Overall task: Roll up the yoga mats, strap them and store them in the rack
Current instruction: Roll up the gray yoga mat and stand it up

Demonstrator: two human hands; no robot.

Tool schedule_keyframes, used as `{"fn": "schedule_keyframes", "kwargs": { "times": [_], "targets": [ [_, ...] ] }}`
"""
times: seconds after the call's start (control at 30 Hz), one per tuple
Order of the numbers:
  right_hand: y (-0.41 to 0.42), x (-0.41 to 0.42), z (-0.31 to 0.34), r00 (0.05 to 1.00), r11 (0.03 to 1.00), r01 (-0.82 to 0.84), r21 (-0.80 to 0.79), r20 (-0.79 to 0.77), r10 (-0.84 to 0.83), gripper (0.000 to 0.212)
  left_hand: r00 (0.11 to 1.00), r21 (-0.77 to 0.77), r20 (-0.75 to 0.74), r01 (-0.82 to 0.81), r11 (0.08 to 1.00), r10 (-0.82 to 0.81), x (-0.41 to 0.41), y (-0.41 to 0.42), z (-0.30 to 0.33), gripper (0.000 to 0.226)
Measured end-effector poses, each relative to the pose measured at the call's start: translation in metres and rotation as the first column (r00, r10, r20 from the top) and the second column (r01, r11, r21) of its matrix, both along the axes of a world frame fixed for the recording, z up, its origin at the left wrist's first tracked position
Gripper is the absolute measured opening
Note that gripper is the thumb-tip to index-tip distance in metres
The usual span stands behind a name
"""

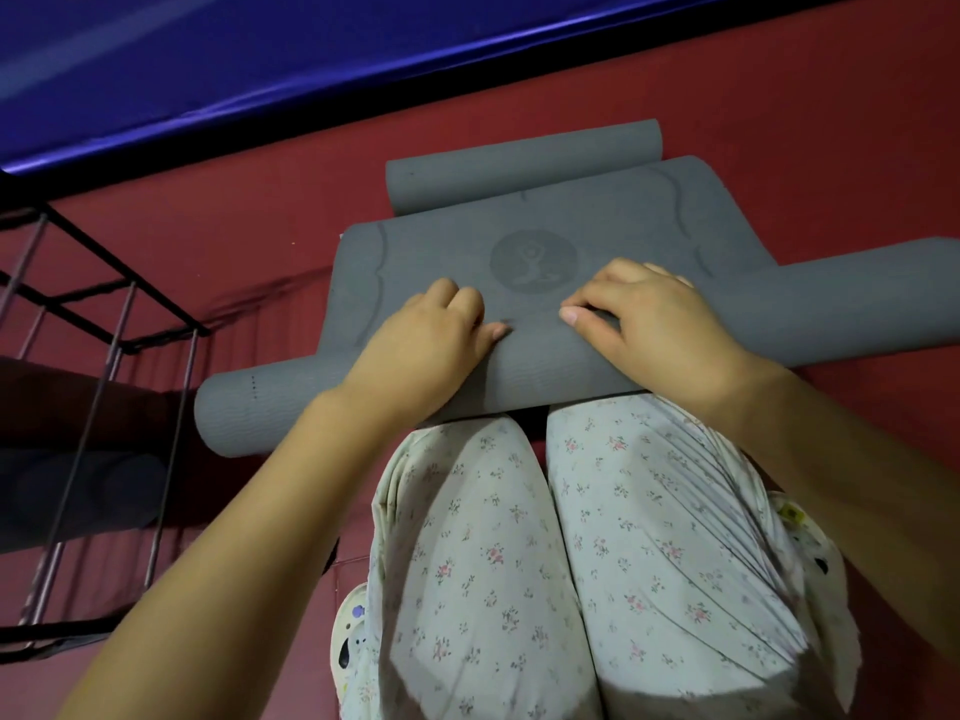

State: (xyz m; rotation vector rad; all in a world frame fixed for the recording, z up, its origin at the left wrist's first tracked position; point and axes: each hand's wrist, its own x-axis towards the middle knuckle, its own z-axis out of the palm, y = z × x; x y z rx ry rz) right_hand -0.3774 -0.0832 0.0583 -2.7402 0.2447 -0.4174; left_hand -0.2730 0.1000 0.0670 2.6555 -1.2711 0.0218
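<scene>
i note a grey yoga mat (519, 241) lying on the red floor (779, 122) directly ahead of the kneeling person's knees. its near portion is wound into a thick roll (545, 366) that spans from near the rack on the left out past the right edge of view; the short flat remainder carries a round embossed emblem (533, 261). the far end of the mat is curled into a smaller roll (519, 163) lying toward the blue sheet (260, 59) along the top of the floor.

left hand (431, 345): resting on top of the thick roll, fingers curled over its crest and gripping it, thumb pointing inward.

right hand (649, 324): likewise on top of the thick roll, fingers bent and clutching the mat at the line where roll meets flat section, thumb pointing toward the left hand. the two hands sit near each other, either side of the roll's middle, not touching.

the knees, in pale floral trousers (519, 537), press against the near side of the roll.

at the floor's left edge stands a dark metal rack (119, 314). a dark rolled mat (78, 485) appears on its lower level; detail there is too dim to confirm.
</scene>
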Motion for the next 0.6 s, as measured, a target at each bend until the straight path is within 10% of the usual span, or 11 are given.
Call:
{"fn": "schedule_keyframes", "kwargs": {
  "times": [0.2, 0.6],
  "targets": [
    [-0.003, 0.013, 0.003, 0.993, 1.000, -0.013, -0.011, -0.113, 0.012, 0.034, 0.995, 0.190, 0.056, 0.074, 0.979, -0.086, -0.017, 0.020, -0.010, 0.097],
    [0.004, -0.004, 0.009, 0.927, 0.940, -0.197, -0.278, -0.366, 0.086, 0.101, 0.980, 0.152, 0.180, 0.060, 0.987, -0.087, -0.006, 0.008, -0.011, 0.080]
  ]
}}
